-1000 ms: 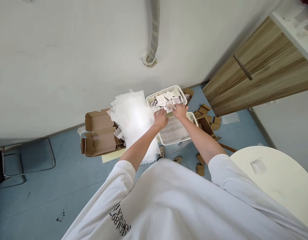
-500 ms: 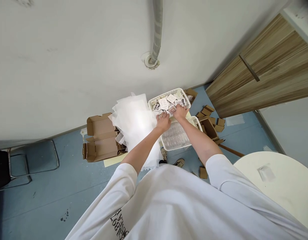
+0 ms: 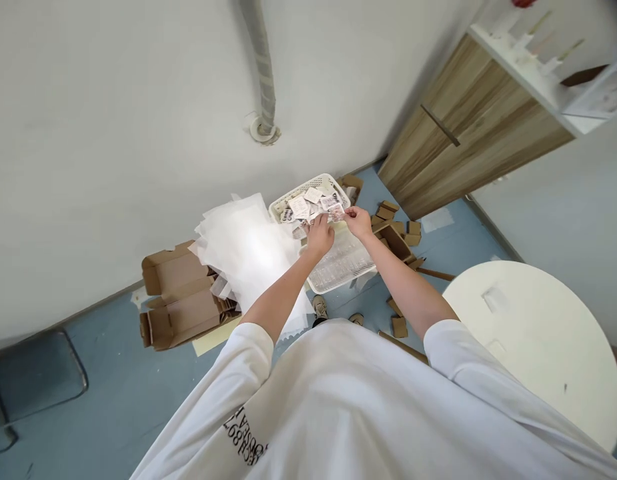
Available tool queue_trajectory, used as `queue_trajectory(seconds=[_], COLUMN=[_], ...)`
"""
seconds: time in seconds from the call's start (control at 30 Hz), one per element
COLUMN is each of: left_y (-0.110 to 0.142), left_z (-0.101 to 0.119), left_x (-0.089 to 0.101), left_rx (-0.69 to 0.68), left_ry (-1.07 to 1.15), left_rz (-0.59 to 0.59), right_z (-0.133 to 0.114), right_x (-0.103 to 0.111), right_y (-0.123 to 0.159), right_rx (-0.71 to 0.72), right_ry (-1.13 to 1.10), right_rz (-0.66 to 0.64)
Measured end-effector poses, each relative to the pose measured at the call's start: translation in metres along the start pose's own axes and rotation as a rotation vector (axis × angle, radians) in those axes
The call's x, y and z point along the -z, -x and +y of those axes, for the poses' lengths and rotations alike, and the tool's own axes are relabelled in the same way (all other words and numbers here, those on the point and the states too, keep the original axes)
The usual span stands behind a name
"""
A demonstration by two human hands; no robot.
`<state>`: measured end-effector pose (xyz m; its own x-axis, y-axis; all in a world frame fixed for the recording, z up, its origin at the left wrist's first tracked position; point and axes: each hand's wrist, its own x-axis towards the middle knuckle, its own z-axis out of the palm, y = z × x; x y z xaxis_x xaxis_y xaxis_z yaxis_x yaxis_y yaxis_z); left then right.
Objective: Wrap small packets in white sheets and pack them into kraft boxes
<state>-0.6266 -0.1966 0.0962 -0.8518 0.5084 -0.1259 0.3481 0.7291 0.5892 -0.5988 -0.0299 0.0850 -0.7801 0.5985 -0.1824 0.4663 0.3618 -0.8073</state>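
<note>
My left hand and my right hand are raised together over two white plastic baskets on the floor. Between their closed fingertips they pinch a small printed packet. The far basket holds several small printed cards and packets. The near basket holds clear plastic pieces. A loose pile of white tissue sheets lies just left of my left hand.
An open cardboard box lies left of the sheets. Small folded brown boxes are scattered right of the baskets. A round white table stands at the right, a wooden cabinet behind it. A pipe runs down the wall.
Both hands have lifted from the far basket and now hold a small packet between them. The camera has swung to the right, so everything sits further left.
</note>
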Motion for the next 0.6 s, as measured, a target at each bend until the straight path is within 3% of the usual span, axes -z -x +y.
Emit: queue_trajectory(seconds=[0.17, 0.33, 0.47, 0.6], left_y=[0.003, 0.028, 0.072, 0.136], left_z=[0.06, 0.131, 0.19, 0.247], left_x=[-0.034, -0.097, -0.161, -0.223], left_rx=[-0.06, -0.211, -0.327, -0.379], left_ry=[0.147, 0.322, 0.402, 0.375], left_rz=[-0.027, -0.168, -0.281, -0.405], right_z=[0.037, 0.092, 0.154, 0.225], right_x=[0.073, 0.156, 0.22, 0.279], right_y=[0.041, 0.1, 0.16, 0.233], right_rx=[-0.037, -0.079, -0.164, -0.25], right_ry=[-0.165, -0.249, -0.246, -0.247], right_rz=[0.093, 0.224, 0.351, 0.43])
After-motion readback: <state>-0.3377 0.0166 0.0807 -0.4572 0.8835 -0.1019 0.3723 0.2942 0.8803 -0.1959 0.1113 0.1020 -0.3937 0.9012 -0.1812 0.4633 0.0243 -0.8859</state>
